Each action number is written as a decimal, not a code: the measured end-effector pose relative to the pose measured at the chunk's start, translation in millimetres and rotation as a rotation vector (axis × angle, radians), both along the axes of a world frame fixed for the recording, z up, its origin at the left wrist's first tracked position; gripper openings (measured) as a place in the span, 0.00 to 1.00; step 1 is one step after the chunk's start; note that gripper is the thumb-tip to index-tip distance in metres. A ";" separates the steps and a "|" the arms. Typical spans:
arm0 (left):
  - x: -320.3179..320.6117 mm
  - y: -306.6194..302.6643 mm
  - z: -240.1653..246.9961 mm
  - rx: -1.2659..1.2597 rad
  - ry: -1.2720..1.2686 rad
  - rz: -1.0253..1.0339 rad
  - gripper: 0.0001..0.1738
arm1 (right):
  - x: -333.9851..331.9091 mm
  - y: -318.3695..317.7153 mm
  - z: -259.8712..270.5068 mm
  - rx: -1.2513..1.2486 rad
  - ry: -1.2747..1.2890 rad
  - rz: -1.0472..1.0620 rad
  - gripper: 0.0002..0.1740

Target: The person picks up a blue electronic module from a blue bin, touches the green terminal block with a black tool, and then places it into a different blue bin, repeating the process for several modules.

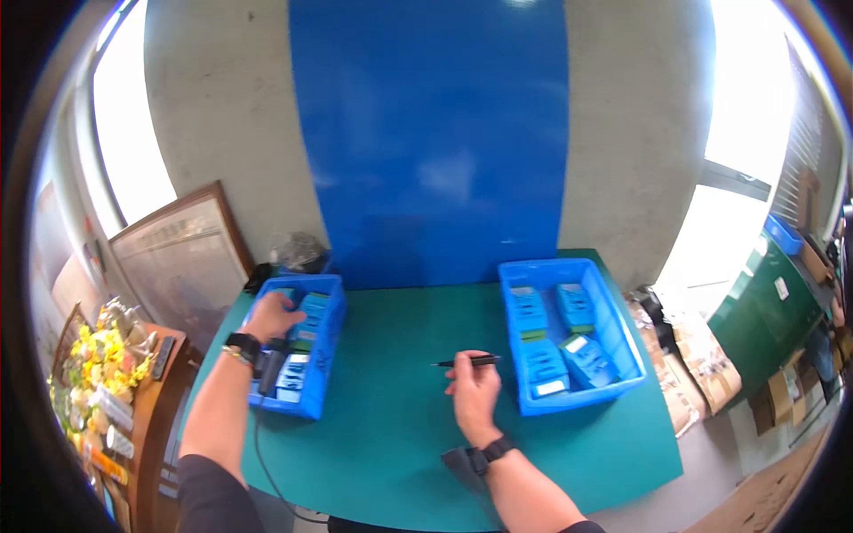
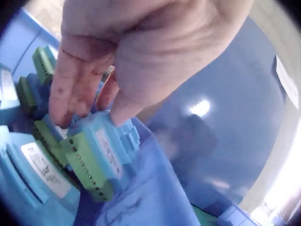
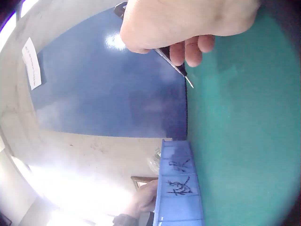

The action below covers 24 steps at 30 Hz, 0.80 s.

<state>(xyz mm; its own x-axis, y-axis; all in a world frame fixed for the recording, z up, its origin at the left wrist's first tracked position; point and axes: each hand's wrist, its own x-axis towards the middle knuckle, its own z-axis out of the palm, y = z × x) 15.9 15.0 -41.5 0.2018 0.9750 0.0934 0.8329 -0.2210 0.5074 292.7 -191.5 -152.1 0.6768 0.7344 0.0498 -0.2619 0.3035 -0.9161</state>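
Observation:
The left hand [image 1: 269, 318] reaches into the left blue bin [image 1: 333, 355]. In the left wrist view the left hand [image 2: 155, 56] has its fingers and thumb at a light-blue module [image 2: 106, 146] with a green terminal strip, pinching its top edge. More such modules lie under and beside it. Over the green table, the right hand [image 1: 477, 391] holds a thin black screwdriver-like tool [image 1: 484, 361], its metal tip pointing left. The right wrist view shows the right hand [image 3: 188, 23] with curled fingers round this tool [image 3: 171, 61].
A right blue bin [image 1: 582, 404] holds several blue modules [image 1: 576, 306]. Behind the green table [image 1: 400, 444] stands a blue panel [image 1: 426, 142]. A black cable [image 1: 267, 462] runs from the left bin to the front edge. Flowers [image 1: 84, 364] stand at the far left.

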 end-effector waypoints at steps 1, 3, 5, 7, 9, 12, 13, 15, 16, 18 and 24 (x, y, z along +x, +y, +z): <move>14.4 -6.4 18.9 -0.019 0.020 -0.009 0.25 | -0.2 2.1 -3.7 0.023 -0.013 -0.012 0.08; 49.2 -23.6 54.4 -0.212 -0.253 -0.122 0.25 | -1.1 2.0 -0.5 0.017 -0.034 -0.007 0.09; 102.6 -56.4 86.5 -0.335 -0.431 -0.282 0.24 | -0.2 -0.3 6.3 -0.050 -0.055 0.027 0.09; 156.3 -81.5 96.4 -0.413 -0.438 -0.464 0.23 | 0.6 1.2 2.4 -0.036 -0.066 0.035 0.08; 211.8 -106.7 90.8 -0.398 -0.254 -0.684 0.22 | -0.4 6.4 -7.4 -0.003 -0.081 0.019 0.08; 288.0 -135.4 54.2 -0.096 0.081 -1.103 0.26 | 0.4 3.5 -5.7 0.073 -0.224 -0.105 0.09; 307.4 -147.8 44.3 -0.093 0.160 -1.145 0.24 | -0.8 3.6 -11.7 0.144 -0.310 -0.180 0.10; 335.8 -165.4 24.1 0.005 0.364 -1.117 0.22 | 4.9 11.3 -35.1 0.101 -0.718 -0.259 0.14; 344.8 -171.1 16.6 0.081 0.426 -1.093 0.20 | 5.0 5.3 -32.6 0.093 -0.802 -0.304 0.16; 358.2 -177.1 10.2 0.153 0.546 -1.033 0.17 | 3.8 3.3 -37.5 0.092 -0.891 -0.388 0.18; 361.1 -165.0 -7.0 0.104 0.601 -0.969 0.15 | -0.4 15.2 -67.2 0.071 -0.715 -0.163 0.23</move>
<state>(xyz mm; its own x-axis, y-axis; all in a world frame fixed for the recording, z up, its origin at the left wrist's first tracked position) 377.0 -150.0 -48.5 0.9036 0.3782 -0.2009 0.3910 -0.9200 0.0266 292.3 -176.3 -219.2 0.5616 0.6063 0.5631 0.4451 0.3524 -0.8233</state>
